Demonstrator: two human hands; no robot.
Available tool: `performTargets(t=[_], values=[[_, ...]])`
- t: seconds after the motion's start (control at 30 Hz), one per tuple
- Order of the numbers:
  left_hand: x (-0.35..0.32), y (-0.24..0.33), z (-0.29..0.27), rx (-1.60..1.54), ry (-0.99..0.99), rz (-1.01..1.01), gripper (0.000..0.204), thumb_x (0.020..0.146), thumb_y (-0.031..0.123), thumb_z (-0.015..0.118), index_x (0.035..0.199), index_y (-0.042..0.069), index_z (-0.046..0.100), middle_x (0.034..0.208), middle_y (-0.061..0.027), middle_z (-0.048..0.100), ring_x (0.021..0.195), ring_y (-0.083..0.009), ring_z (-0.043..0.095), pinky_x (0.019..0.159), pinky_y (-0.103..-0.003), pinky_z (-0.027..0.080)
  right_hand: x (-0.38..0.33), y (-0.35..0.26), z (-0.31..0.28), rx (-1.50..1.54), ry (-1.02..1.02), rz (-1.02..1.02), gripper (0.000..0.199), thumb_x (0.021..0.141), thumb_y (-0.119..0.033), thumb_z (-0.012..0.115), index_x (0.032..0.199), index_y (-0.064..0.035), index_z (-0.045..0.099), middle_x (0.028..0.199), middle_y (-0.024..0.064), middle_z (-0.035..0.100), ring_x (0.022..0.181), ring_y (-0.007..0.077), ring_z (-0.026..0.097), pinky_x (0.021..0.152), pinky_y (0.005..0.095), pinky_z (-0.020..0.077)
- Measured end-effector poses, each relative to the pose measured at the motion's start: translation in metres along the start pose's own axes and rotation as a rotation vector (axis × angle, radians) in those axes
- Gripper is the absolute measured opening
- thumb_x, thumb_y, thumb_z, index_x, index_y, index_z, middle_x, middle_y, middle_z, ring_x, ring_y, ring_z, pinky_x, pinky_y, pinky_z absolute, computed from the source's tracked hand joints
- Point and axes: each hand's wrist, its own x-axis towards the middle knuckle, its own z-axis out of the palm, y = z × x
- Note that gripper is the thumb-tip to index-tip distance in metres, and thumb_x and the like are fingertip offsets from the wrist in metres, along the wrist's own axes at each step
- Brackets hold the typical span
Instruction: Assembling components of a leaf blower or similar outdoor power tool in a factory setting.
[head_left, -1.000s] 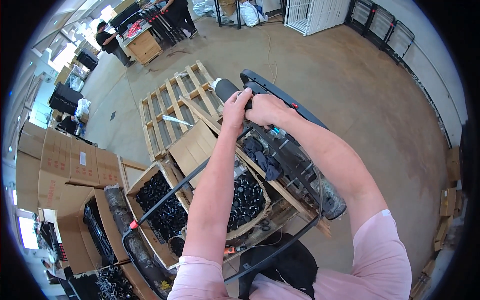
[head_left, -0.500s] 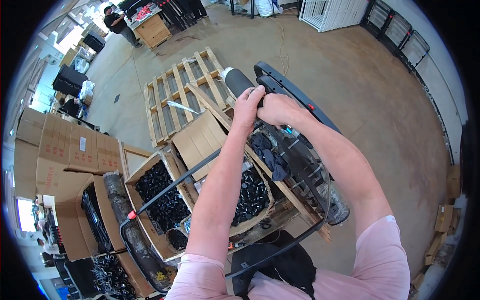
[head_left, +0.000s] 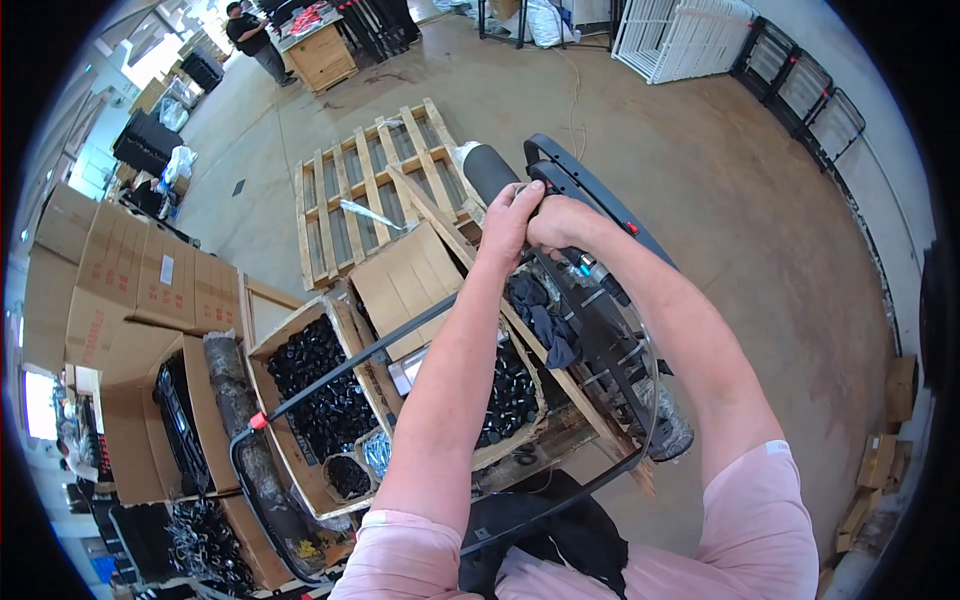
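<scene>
A black tubular frame [head_left: 590, 190] with a grey foam grip [head_left: 488, 170] at its far end stands in front of me over open boxes. My left hand [head_left: 508, 218] is closed round the tube just below the grey grip. Pressed against it, my right hand [head_left: 566, 224] also grips the frame at the same bend. Both forearms reach up from the lower edge. A second black bar [head_left: 350, 365] of the frame runs down to the left, ending at a red collar [head_left: 257, 421].
A wooden pallet [head_left: 365, 190] lies on the concrete floor beyond the hands. Cardboard boxes of small black parts [head_left: 318, 385] and a dark cloth [head_left: 545, 315] sit below my arms. Folded cartons [head_left: 110, 285] stack at left. Another person [head_left: 250, 30] stands far off by a wooden crate [head_left: 322, 58].
Both hands keep their hold at the grey grip. The whole picture has slid slightly right and down as my head moved.
</scene>
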Motion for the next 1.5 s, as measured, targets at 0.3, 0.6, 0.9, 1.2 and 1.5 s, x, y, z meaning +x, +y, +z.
performTargets(t=[0.3, 0.6, 0.9, 1.2, 1.5], values=[[-0.009, 0.013, 0.003, 0.382, 0.182, 0.013, 0.062, 0.096, 0.049, 0.074, 0.125, -0.004, 0.065, 0.11, -0.0191, 0.071, 0.095, -0.0308, 0.071, 0.083, -0.041, 0.058, -0.005, 0.001, -0.006, 0.275, 0.029, -0.053, 0.018, 0.084, -0.014, 0.065, 0.079, 0.0009, 0.072, 0.075, 0.0111, 0.071, 0.064, 0.023, 0.07, 0.063, 0.0402, 0.0555], [-0.203, -0.019, -0.083, 0.319, 0.223, 0.026, 0.042, 0.109, 0.043, 0.059, 0.107, 0.002, 0.069, 0.093, -0.004, 0.069, 0.084, -0.0114, 0.063, 0.074, -0.03, 0.051, -0.063, -0.026, 0.016, 0.715, 0.014, -0.128, 0.016, 0.084, -0.018, 0.073, 0.088, -0.003, 0.07, 0.068, 0.0043, 0.064, 0.056, 0.0147, 0.063, 0.049, 0.0304, 0.047], [-0.396, 0.029, -0.229, -0.24, 0.364, -0.35, 0.072, 0.106, 0.072, 0.042, 0.121, 0.005, 0.065, 0.091, -0.0027, 0.066, 0.076, -0.0133, 0.065, 0.066, -0.029, 0.056, -0.191, -0.176, 0.225, -0.116, 0.107, -0.539, 0.067, 0.075, -0.032, 0.077, 0.134, -0.0026, 0.065, 0.102, 0.0256, 0.077, 0.099, 0.0378, 0.076, 0.091, 0.0445, 0.059], [-0.543, 0.057, -0.371, 0.071, 0.721, -0.309, 0.062, 0.094, 0.06, 0.073, 0.111, 0.001, 0.076, 0.098, -0.0077, 0.074, 0.083, -0.0153, 0.069, 0.073, -0.035, 0.055, -0.245, -0.313, 0.443, -0.477, 0.068, -0.908, 0.068, 0.081, -0.029, 0.078, 0.135, 0.0031, 0.054, 0.1, 0.0264, 0.073, 0.083, 0.0435, 0.075, 0.074, 0.0516, 0.0615], [-0.586, 0.085, -0.494, 0.731, 1.087, -0.334, 0.067, 0.086, 0.07, 0.069, 0.087, 0.003, 0.076, 0.096, -0.024, 0.076, 0.095, -0.0392, 0.074, 0.085, -0.049, 0.055, -0.217, -0.415, 0.543, -0.316, -0.024, -0.879, 0.084, 0.081, -0.034, 0.08, 0.149, 0.0007, 0.044, 0.119, 0.0297, 0.068, 0.103, 0.0473, 0.072, 0.091, 0.0537, 0.0591]])
